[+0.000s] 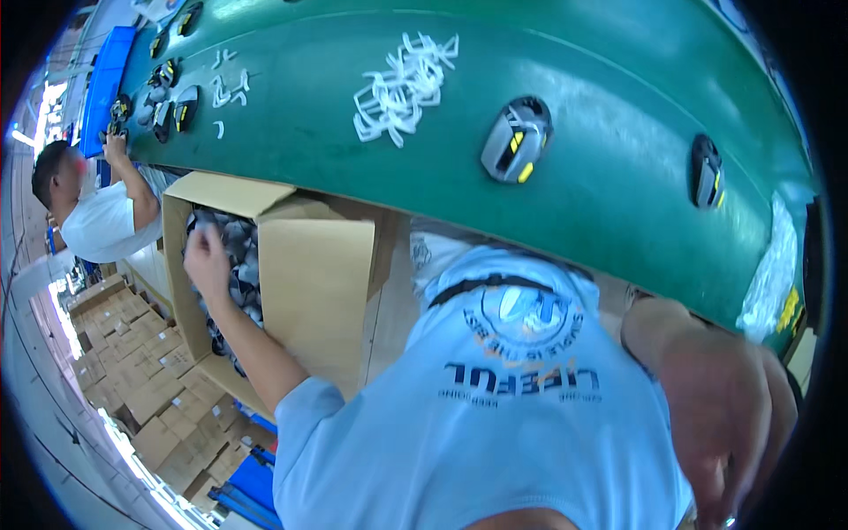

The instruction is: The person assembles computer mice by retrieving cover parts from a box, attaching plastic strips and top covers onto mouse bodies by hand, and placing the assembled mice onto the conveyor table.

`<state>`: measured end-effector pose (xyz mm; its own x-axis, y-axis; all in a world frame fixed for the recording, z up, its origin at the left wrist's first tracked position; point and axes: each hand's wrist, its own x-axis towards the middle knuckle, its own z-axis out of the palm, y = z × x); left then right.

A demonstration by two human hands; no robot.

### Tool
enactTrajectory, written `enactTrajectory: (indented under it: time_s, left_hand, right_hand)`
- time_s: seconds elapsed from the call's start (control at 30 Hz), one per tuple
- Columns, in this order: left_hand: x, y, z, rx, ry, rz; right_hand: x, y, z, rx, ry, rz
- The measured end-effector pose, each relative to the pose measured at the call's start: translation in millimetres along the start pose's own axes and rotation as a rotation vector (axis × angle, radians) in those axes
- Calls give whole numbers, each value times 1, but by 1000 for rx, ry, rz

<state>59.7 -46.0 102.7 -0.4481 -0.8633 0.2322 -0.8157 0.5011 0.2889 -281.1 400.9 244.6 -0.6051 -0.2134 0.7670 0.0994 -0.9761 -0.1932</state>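
Observation:
My left hand (207, 259) reaches over an open cardboard box (316, 291) at the left, its fingers pinched together at a blurred grey piece. Heaped inside the box are several grey and black plastic parts (238, 243). Large and close at the right, my right hand (729, 397) hangs beside my body, away from the table. Its fingers are curled together, and a small shiny bit shows at the fingertips by the lower edge; what it is cannot be made out. On the green table ahead lies a grey, black and yellow plastic housing (518, 141).
White plastic clips (402, 91) are piled on the green table (300, 97). A second housing (707, 172) and a clear plastic bag (770, 274) lie to the right. At the far left a person (106, 212) handles similar housings. Flat cartons (146, 371) cover the floor.

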Motion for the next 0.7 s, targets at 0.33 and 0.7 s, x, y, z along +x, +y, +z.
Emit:
enactTrajectory:
  time_s: [0.33,0.7]
  left_hand:
    - [-46,265,31,-922,-857,577]
    - [-63,363,108,-427,-352,711]
  right_hand:
    - [-66,101,-89,-1004,-302,776]
    - [-101,29,-158,-657,517,833]
